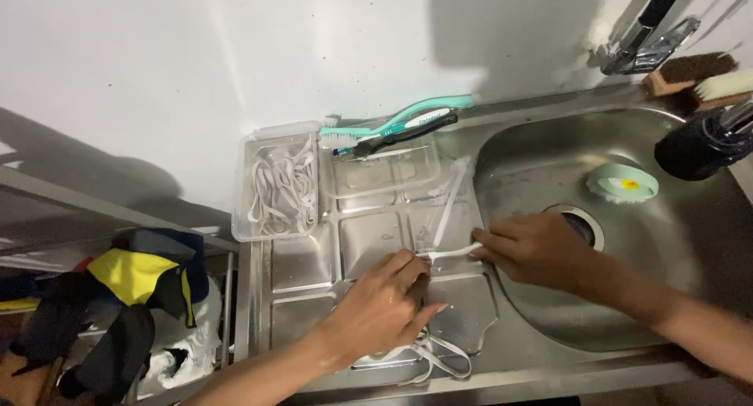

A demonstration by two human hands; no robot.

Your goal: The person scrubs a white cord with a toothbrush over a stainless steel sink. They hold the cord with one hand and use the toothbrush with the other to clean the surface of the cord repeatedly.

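Observation:
My left hand [382,304] rests on the steel draining board [306,261] and pinches one end of a thin white strip [453,252]. My right hand [537,249] reaches in from the right over the sink's edge and grips the other end of that strip. Under my left wrist lie more white strips in loose loops [439,357]. Another long white strip [447,202] lies slanted on the board just behind my hands.
A clear plastic box of white strips [278,188] stands at the back left, with an empty clear tray [384,171] beside it. Toothbrushes [396,127] lie by the wall. The sink bowl [667,225] holds a round pale-green object [622,182]; scrub brushes [694,76] and tap at right.

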